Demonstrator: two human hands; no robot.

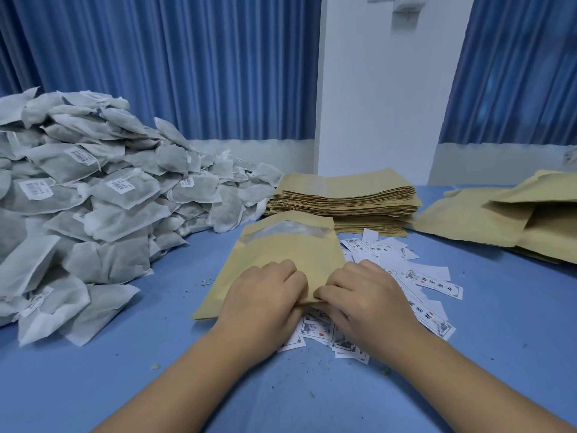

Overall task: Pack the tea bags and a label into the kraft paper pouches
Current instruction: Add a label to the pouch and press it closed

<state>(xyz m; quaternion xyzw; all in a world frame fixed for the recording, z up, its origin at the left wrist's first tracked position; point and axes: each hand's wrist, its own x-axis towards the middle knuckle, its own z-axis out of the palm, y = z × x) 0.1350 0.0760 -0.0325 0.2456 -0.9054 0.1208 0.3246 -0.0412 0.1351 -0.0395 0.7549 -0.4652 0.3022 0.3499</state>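
Note:
A kraft paper pouch [281, 254] with a clear window strip near its far end lies flat on the blue table in front of me. My left hand [265, 295] and my right hand [365, 295] both pinch its near edge, fingers curled on the paper. White printed labels [427, 282] lie scattered under and to the right of my hands. A big heap of white tea bags [93, 195] fills the left side. A stack of flat kraft pouches [346, 198] sits behind the one I hold.
More kraft pouches [499, 220], bulging, lie piled at the right edge. Tea crumbs dot the blue tabletop [156, 354]. Blue curtains and a white wall stand behind the table.

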